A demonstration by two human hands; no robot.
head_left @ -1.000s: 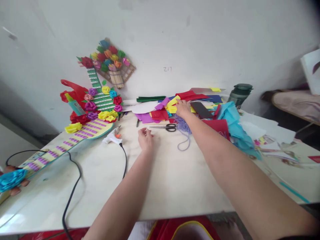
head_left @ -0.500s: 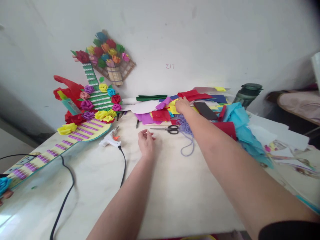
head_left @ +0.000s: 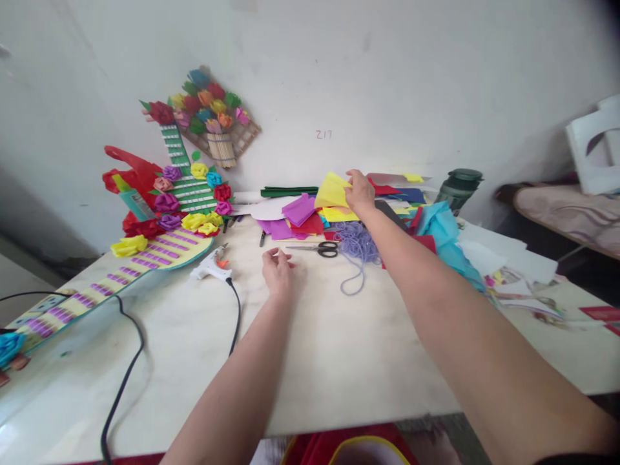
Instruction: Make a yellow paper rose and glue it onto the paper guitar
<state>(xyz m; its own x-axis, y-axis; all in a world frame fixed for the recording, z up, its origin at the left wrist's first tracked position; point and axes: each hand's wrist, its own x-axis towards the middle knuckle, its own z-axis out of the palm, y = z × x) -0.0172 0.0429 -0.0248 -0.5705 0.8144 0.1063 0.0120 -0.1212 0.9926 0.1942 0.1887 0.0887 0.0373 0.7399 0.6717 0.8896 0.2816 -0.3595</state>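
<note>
Between the fingers of my right hand (head_left: 361, 194) is a sheet of yellow crepe paper (head_left: 333, 191), lifted above the pile of coloured sheets. Purple paper (head_left: 298, 210) and red paper (head_left: 310, 225) lie just left of it, and a tangle of lilac yarn (head_left: 357, 241) sits below my wrist. My left hand (head_left: 278, 270) hovers low over or rests on the table, fingers loosely curled and apart, holding nothing. Black-handled scissors (head_left: 326, 249) lie a little beyond it to the right. A white glue gun (head_left: 212, 263) is on its left, with its black cord trailing toward me.
At left stand a green guitar-shaped craft (head_left: 194, 187) with paper roses and a glue bottle (head_left: 136, 204). A bamboo lattice with paper flowers (head_left: 223, 148) hangs on the wall. Right are a phone (head_left: 389, 214), light blue paper (head_left: 443, 236), a dark green bottle (head_left: 459, 188) and paper scraps (head_left: 516, 287).
My right hand has raised the yellow paper from the pile. The purple sheet beside it has shifted left and spread out. My left hand has barely moved. The view has turned slightly.
</note>
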